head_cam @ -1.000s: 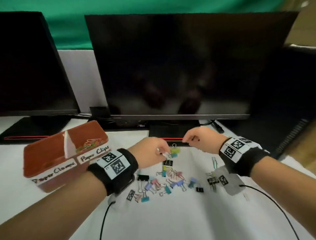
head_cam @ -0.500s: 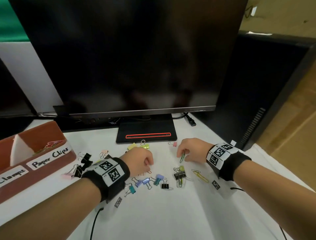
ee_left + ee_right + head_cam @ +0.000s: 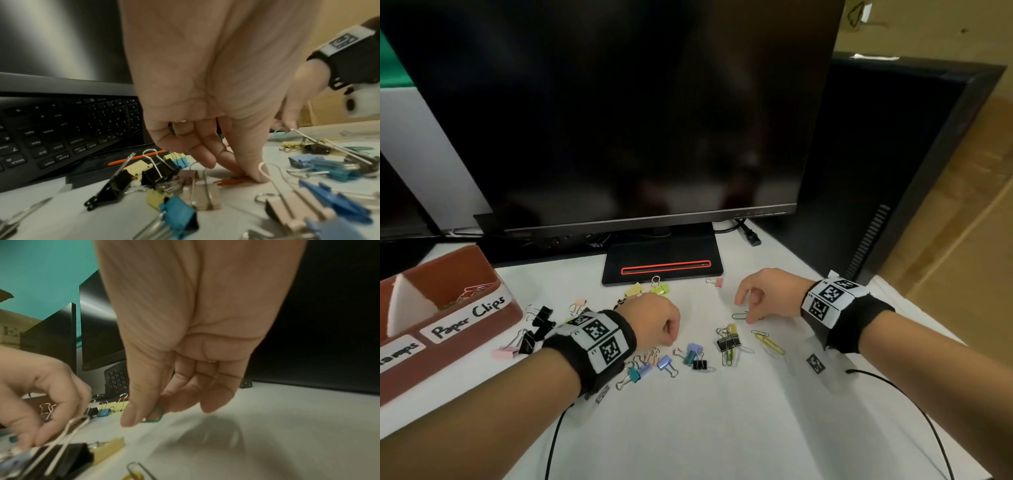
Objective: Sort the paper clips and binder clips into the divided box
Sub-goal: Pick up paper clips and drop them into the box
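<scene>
My left hand point(image 3: 669, 337) is curled over the middle of the clip pile. In the left wrist view its thumb and forefinger pinch an orange paper clip point(image 3: 231, 180) that lies on the white table. My right hand point(image 3: 748, 316) pinches one end of a green paper clip point(image 3: 739, 315) between thumb and forefinger, just above the table, as the right wrist view shows point(image 3: 156, 414). The red-brown divided box point(image 3: 493, 325) stands at the left, labelled "Paper Clips" and "Clamps". Several paper clips point(image 3: 474, 291) lie in its far compartment.
Binder clips lie scattered: black ones point(image 3: 541, 317), a pink one point(image 3: 504, 353), blue and teal ones point(image 3: 664, 363), yellow-green ones point(image 3: 661, 288). Yellow paper clips point(image 3: 770, 342) lie under my right wrist. A monitor stand point(image 3: 662, 267) and dark screen close off the back.
Both hands came down from above the pile to the table. The right hand took up the green paper clip and lowered it. The left fingertips closed on the orange paper clip.
</scene>
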Demonstrator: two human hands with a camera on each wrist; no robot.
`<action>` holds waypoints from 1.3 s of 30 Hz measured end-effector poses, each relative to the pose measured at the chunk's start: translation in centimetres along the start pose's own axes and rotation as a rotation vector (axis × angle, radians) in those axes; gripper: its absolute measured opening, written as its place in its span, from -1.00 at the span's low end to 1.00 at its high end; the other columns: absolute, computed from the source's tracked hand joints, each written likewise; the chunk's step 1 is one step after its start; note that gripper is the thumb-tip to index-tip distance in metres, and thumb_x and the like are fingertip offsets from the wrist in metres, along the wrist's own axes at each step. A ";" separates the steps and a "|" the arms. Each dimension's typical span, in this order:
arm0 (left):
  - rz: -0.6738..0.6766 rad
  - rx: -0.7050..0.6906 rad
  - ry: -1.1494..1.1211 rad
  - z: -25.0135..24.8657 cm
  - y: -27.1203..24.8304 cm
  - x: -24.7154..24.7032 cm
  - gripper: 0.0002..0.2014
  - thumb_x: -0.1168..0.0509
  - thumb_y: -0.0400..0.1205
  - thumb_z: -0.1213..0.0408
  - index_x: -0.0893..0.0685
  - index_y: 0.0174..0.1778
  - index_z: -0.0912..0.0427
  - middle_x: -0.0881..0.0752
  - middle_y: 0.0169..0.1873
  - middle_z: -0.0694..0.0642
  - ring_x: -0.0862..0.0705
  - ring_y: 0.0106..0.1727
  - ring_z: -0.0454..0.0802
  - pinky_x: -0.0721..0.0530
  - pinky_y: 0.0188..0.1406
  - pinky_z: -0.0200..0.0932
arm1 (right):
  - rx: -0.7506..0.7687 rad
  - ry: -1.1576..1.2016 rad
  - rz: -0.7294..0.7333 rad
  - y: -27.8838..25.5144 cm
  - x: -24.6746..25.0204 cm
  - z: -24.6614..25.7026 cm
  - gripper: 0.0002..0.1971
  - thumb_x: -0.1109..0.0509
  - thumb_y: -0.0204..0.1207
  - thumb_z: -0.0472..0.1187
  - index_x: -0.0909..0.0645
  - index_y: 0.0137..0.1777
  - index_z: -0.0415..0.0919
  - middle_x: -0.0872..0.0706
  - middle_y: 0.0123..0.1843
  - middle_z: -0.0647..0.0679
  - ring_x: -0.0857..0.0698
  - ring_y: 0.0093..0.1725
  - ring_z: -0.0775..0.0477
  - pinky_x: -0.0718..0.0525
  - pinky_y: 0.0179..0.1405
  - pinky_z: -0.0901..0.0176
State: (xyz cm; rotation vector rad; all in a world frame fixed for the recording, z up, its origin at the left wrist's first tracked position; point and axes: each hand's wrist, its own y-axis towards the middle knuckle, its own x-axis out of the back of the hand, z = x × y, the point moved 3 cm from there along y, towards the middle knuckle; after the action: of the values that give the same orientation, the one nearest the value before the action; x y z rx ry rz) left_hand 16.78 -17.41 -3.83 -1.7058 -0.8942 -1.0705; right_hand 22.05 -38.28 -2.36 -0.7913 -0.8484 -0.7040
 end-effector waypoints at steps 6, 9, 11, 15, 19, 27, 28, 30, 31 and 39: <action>0.011 0.085 -0.018 0.4 -0.1 0.3 -0.82 -0.38 0.54 0.12 -0.65 0.04 0.00 -0.67 -0.13 -0.12 -0.64 -0.05 -0.11 -0.61 -0.02 -0.25 | -0.064 -0.053 0.088 -2.7 -0.4 -0.2 -0.62 -0.65 0.24 -0.10 -0.60 0.02 0.01 -0.55 -0.30 0.21 -0.56 -0.18 0.07 -0.53 -0.21 0.33; -0.002 0.104 -0.009 0.7 -0.5 0.3 -0.80 -0.41 0.51 0.07 -0.65 0.01 -0.01 -0.67 -0.10 -0.12 -0.64 -0.03 -0.13 -0.61 0.00 -0.24 | -0.092 -0.146 0.109 -3.4 -1.6 -0.3 -0.58 -0.65 0.23 -0.09 -0.53 0.01 0.00 -0.42 -0.26 0.26 -0.48 -0.08 0.06 -0.43 -0.28 0.35; -0.008 0.121 -0.027 0.9 -0.6 0.2 -0.82 -0.42 0.51 0.09 -0.66 -0.02 -0.01 -0.66 -0.13 -0.13 -0.65 -0.03 -0.14 -0.60 0.00 -0.24 | -0.105 -0.174 0.097 -3.4 -2.3 -0.7 -0.58 -0.65 0.22 -0.08 -0.51 -0.02 -0.02 -0.38 -0.26 0.25 -0.46 -0.05 0.06 -0.42 -0.24 0.28; 0.006 0.141 -0.039 1.1 -0.7 -0.1 -0.95 -0.38 0.55 0.13 -0.64 -0.16 -0.02 -0.64 -0.21 -0.14 -0.62 -0.09 -0.14 -0.57 0.02 -0.20 | -0.081 -0.150 0.101 -3.0 -2.5 -0.8 -0.71 -0.67 0.21 -0.12 -0.62 -0.18 -0.09 -0.52 -0.36 0.21 -0.55 -0.27 0.11 -0.48 -0.35 0.37; 0.000 0.155 -0.048 1.4 -0.9 -0.1 -0.91 -0.37 0.54 0.08 -0.61 -0.17 -0.04 -0.61 -0.24 -0.15 -0.60 -0.11 -0.16 -0.57 -0.05 -0.24 | -0.045 -0.121 0.125 -2.8 -2.2 -0.3 -0.80 -0.64 0.27 -0.19 -0.64 -0.26 -0.09 -0.55 -0.44 0.18 -0.50 -0.44 0.23 -0.53 -0.35 0.37; -0.003 0.248 -0.047 1.4 -1.7 -0.1 -0.82 -0.46 0.47 0.10 -0.63 -0.12 0.04 -0.58 -0.21 -0.11 -0.66 0.00 -0.06 -0.66 0.09 -0.16 | 0.004 -0.154 0.094 -2.1 -1.9 0.9 -0.79 -0.58 0.34 -0.20 -0.76 -0.06 -0.26 -0.52 -0.42 0.22 -0.48 -0.40 0.24 -0.44 -0.38 0.48; 0.000 0.256 -0.061 1.4 -1.8 0.0 -0.82 -0.46 0.48 0.12 -0.65 -0.09 0.05 -0.59 -0.17 -0.10 -0.66 0.04 -0.06 -0.66 0.14 -0.14 | 0.012 -0.161 0.089 -2.1 -1.9 1.0 -0.80 -0.57 0.35 -0.20 -0.76 -0.06 -0.26 -0.51 -0.42 0.23 -0.48 -0.40 0.25 -0.42 -0.40 0.50; -0.007 0.269 -0.087 1.4 -1.8 0.0 -0.80 -0.46 0.49 0.16 -0.69 -0.02 0.09 -0.63 -0.08 -0.05 -0.66 0.08 -0.04 -0.64 0.20 -0.13 | 0.024 -0.167 0.066 -2.1 -1.9 1.2 -0.82 -0.56 0.36 -0.20 -0.76 -0.07 -0.25 -0.51 -0.41 0.23 -0.47 -0.40 0.25 -0.38 -0.42 0.53; -0.014 0.273 -0.099 1.4 -1.8 0.1 -0.78 -0.46 0.49 0.18 -0.70 0.01 0.11 -0.66 -0.04 -0.02 -0.66 0.09 -0.04 -0.64 0.20 -0.15 | 0.026 -0.165 0.053 -2.0 -1.9 1.2 -0.83 -0.55 0.36 -0.21 -0.76 -0.07 -0.24 -0.51 -0.41 0.23 -0.47 -0.40 0.25 -0.38 -0.43 0.53; 0.095 0.234 -0.106 1.8 -1.7 -0.4 -0.80 -0.30 0.61 0.27 -0.76 0.09 0.16 -0.75 0.10 0.02 -0.63 0.05 -0.12 -0.55 0.11 -0.29 | 0.012 -0.160 0.049 -1.7 -2.2 1.4 -0.80 -0.53 0.33 -0.26 -0.76 -0.04 -0.23 -0.56 -0.34 0.11 -0.56 -0.21 0.05 -0.60 -0.15 0.21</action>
State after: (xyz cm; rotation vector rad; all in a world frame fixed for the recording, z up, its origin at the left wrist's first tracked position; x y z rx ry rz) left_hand 15.63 -15.25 -4.04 -1.6031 -0.9563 -0.7857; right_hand 19.17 -37.52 -3.12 -0.8636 -0.9731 -0.5972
